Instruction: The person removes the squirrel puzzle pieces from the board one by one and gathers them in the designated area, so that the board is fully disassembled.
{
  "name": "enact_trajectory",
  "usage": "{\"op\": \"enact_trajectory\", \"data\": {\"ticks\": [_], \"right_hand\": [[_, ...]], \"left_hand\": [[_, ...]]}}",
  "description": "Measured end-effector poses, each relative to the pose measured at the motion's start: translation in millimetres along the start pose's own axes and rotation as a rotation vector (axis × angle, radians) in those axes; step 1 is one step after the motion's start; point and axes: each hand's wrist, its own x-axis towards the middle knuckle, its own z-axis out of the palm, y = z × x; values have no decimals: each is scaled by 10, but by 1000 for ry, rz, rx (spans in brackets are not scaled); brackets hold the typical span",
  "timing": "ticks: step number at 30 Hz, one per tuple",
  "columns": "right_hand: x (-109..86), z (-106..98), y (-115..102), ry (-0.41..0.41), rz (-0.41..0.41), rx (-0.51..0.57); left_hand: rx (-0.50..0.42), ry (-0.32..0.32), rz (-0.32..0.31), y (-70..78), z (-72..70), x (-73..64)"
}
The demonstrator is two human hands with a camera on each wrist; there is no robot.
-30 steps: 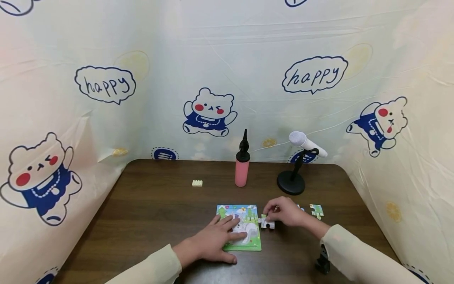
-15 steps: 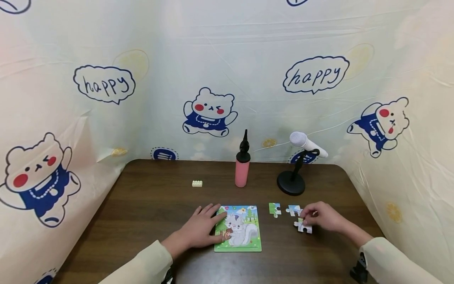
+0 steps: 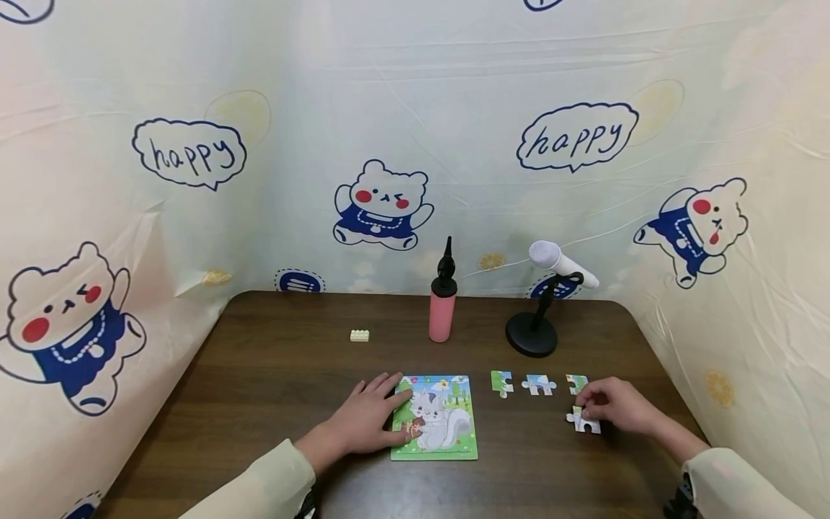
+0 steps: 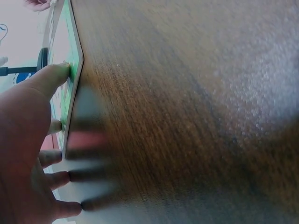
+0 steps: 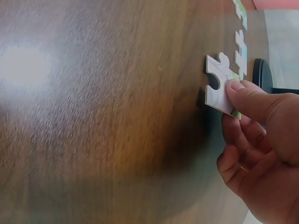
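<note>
The left hand [image 3: 369,416] rests with spread fingers on the left edge of a squirrel jigsaw puzzle board [image 3: 447,425]. In the left wrist view its thumb and one finger touch the board's green border, while other fingertips meet the table. Thumb and fingers of the right hand [image 3: 620,407] pinch a mostly white puzzle piece [image 5: 218,88], seen just above the table in the right wrist view. Beside that hand lies a green-and-blue puzzle piece [image 3: 576,383], partly covered by it. To its left lie a blue puzzle piece [image 3: 540,385] and a green puzzle piece [image 3: 501,383].
On the brown table [image 3: 279,389], a pink hand pump [image 3: 442,310] stands at the back. Right of it is a white microphone [image 3: 563,264] on a black stand [image 3: 532,334]. A small cream toy brick [image 3: 359,336] lies at the back left. Printed cloth hangs around the table.
The right hand has carried the white piece rightward, away from the board, uncovering the loose pieces. The left hand has slid from the board's middle to its left edge.
</note>
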Motion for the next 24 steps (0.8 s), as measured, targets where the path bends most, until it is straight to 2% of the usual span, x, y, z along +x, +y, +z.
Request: {"op": "enact_trajectory", "data": {"ticks": [5, 15, 24], "right_hand": [[-29, 2, 40, 5, 27, -50], [-41, 25, 58, 63, 18, -150], [-58, 29, 21, 76, 11, -177]], "left_hand": [[0, -2, -4, 2, 8, 0], [3, -6, -14, 5, 17, 9], [28, 7, 7, -16, 36, 13]]}}
